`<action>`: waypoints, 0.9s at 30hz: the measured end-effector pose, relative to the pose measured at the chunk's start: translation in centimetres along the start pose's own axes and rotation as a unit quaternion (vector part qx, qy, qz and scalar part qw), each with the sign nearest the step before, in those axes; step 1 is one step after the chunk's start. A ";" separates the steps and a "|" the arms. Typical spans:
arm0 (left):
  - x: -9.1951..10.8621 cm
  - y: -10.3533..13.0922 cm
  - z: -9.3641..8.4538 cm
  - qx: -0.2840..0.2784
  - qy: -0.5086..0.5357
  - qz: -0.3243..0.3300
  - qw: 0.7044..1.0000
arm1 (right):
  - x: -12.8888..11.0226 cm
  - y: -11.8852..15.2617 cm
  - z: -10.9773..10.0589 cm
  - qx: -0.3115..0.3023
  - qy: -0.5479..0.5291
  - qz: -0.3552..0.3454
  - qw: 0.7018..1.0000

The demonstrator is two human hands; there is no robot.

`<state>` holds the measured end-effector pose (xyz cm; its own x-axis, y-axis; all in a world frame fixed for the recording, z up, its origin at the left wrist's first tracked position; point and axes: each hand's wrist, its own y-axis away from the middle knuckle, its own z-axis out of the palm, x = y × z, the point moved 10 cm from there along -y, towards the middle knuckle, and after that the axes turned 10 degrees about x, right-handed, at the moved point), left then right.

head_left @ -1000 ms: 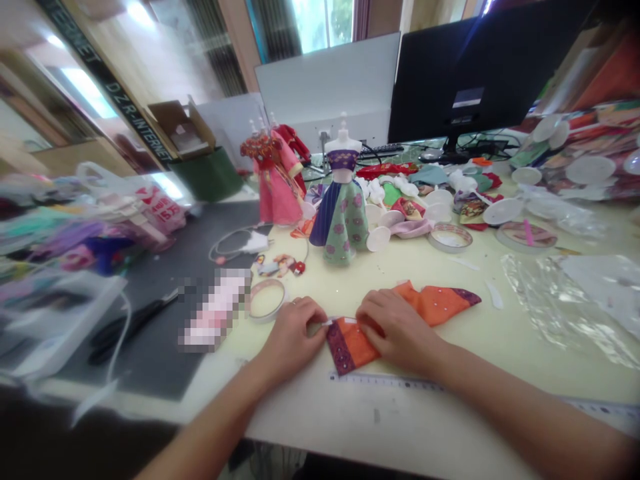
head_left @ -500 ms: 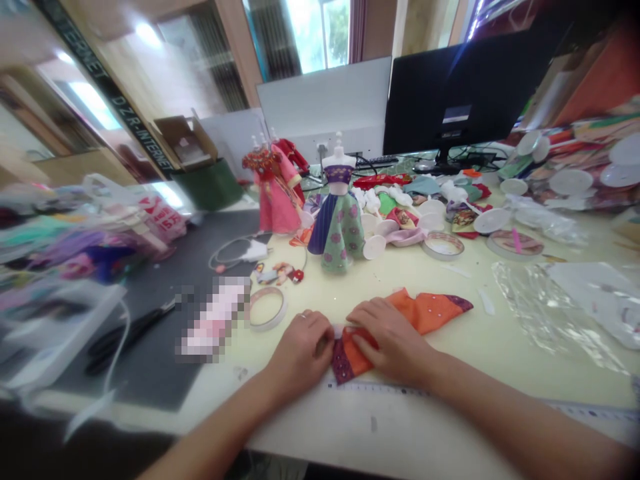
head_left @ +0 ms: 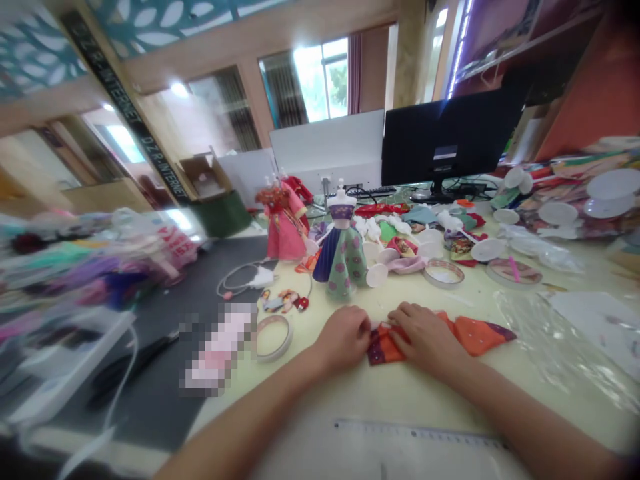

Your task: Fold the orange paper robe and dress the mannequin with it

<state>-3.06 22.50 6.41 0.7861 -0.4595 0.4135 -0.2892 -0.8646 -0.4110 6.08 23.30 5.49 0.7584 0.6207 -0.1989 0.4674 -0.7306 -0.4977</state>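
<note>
An orange piece of cloth [head_left: 477, 333] with dark purple patterned ends lies on the pale tabletop. My right hand [head_left: 425, 337] rests across it, fingers over the top and thumb on the near side, gripping the fabric. At the cloth's left end my left hand [head_left: 345, 337] is closed, its fingertips curled together beside the purple corner. A small whitish bit shows between the two hands; what the left fingers pinch is hidden. A clear ruler [head_left: 415, 433] lies nearer me, apart from the cloth. Just beyond the hands stands a small mannequin [head_left: 343, 247] in a blue and green floral dress.
A tape roll [head_left: 274, 338] lies left of my hands, scissors [head_left: 135, 363] on the dark mat. Behind are a pink-dressed mannequin [head_left: 285, 230], several more tape rolls, doll clothes and a black monitor [head_left: 450, 143]. Crinkled clear plastic [head_left: 540, 340] lies at right; a power strip [head_left: 75, 373] at left.
Both hands and the orange cloth have shifted forward and right, away from the ruler, which they were touching or overlapping. The view has tilted upward.
</note>
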 end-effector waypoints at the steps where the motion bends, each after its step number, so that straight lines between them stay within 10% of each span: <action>1: 0.3 -0.3 -0.1 0.008 0.002 0.003 1.000 | 0.4 -0.1 -0.6 0.030 -0.017 0.007 0.999; 6: 1.6 0.3 -1.7 0.077 0.055 0.012 0.995 | -1.2 0.0 -3.8 0.159 -0.167 -0.029 0.973; 27: 1.2 1.2 -2.2 0.089 0.110 -0.022 0.990 | -3.9 0.4 -3.8 0.154 -0.226 -0.074 0.959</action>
<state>-3.71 20.47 8.21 0.6517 -0.4720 0.5936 -0.1403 -0.8442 -0.5173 5.08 19.52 9.28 0.3871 0.8220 -0.4177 0.3463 -0.5495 -0.7604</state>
